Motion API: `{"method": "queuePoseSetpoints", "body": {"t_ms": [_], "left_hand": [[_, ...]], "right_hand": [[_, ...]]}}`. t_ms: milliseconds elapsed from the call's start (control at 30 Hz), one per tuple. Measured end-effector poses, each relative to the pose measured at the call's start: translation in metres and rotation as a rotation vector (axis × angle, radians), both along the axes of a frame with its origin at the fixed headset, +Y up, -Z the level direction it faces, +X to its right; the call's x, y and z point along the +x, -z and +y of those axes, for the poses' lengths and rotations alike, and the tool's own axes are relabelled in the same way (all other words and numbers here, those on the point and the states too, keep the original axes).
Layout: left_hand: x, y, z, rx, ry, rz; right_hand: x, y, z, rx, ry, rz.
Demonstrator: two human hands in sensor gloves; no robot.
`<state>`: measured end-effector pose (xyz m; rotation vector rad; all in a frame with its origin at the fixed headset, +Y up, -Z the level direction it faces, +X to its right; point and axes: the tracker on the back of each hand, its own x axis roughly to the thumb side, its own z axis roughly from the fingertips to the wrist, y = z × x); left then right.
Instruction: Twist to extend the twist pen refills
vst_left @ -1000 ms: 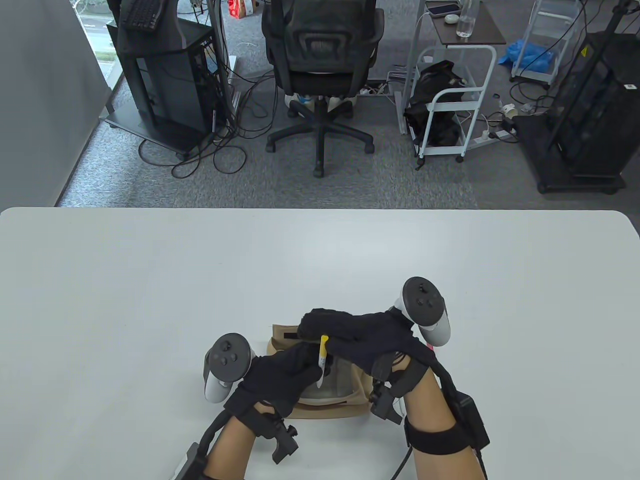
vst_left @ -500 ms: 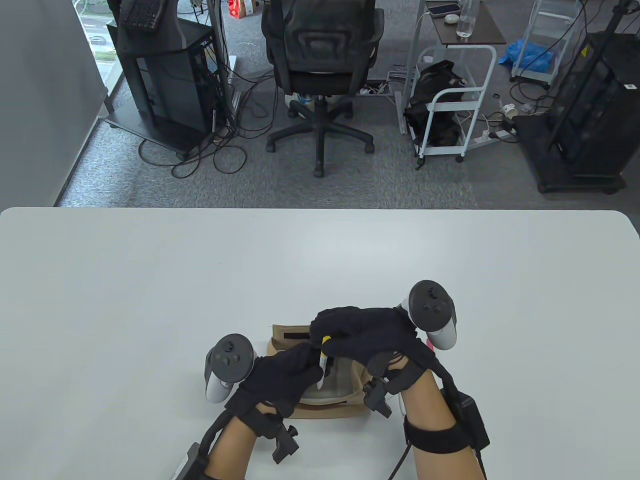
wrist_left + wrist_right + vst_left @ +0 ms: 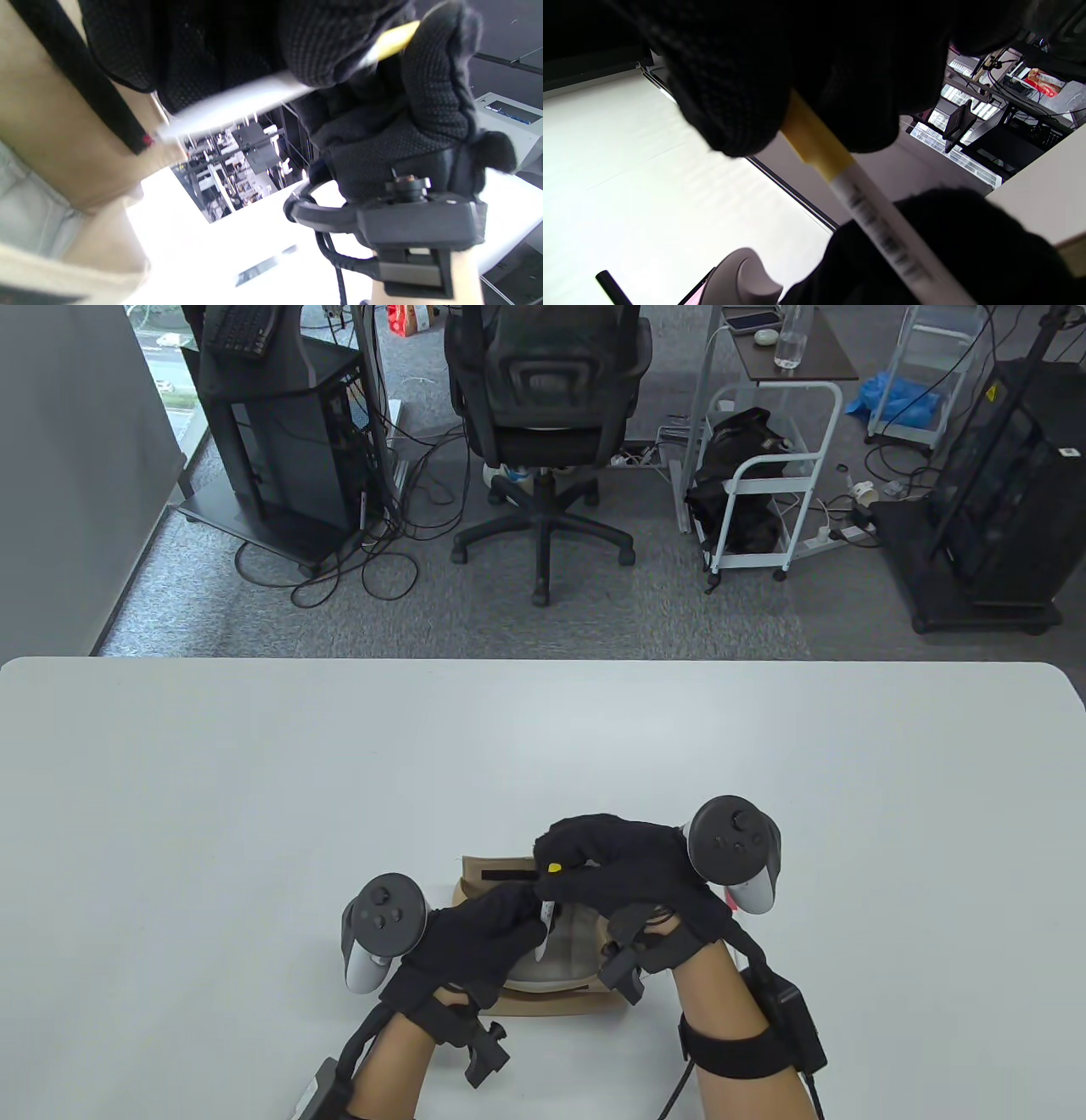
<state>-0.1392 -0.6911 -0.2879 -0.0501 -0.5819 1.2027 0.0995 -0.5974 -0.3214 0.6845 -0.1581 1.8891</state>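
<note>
A white twist pen (image 3: 545, 923) with a yellow top end (image 3: 553, 867) is held upright over a tan pouch (image 3: 543, 997). My left hand (image 3: 488, 942) grips the pen's white lower barrel. My right hand (image 3: 611, 869) pinches the yellow top between its fingers. In the right wrist view the yellow section (image 3: 814, 146) meets the printed white barrel (image 3: 886, 239) just below my fingertips. In the left wrist view the pen (image 3: 254, 99) is blurred and runs from my left hand to the yellow end (image 3: 392, 40) in the right hand.
The tan pouch lies open near the white table's (image 3: 254, 780) front edge, with a black strap (image 3: 501, 875) at its far flap. An office chair (image 3: 543, 415) and carts stand beyond the far edge.
My right hand has slid down and to the right over the pen, so less of the yellow end shows. The right wrist tracker has turned. The left hand has stayed put.
</note>
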Motion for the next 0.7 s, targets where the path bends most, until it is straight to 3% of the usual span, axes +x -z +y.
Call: {"method": "queuePoseSetpoints", "body": {"t_ms": [267, 467, 700], "left_hand": [[-0.044, 0.000, 0.012, 0.156, 0.203, 0.286], [-0.063, 0.004, 0.007, 0.173, 0.356, 0.388], [-0.063, 0.008, -0.001, 0.149, 0.398, 0.386]], "right_hand": [[0.048, 0.004, 0.010, 0.040, -0.324, -0.436], [0.084, 0.023, -0.015, -0.081, -0.626, -0.702], [0.115, 0.046, -0.060, -0.290, -0.890, -0.860]]}}
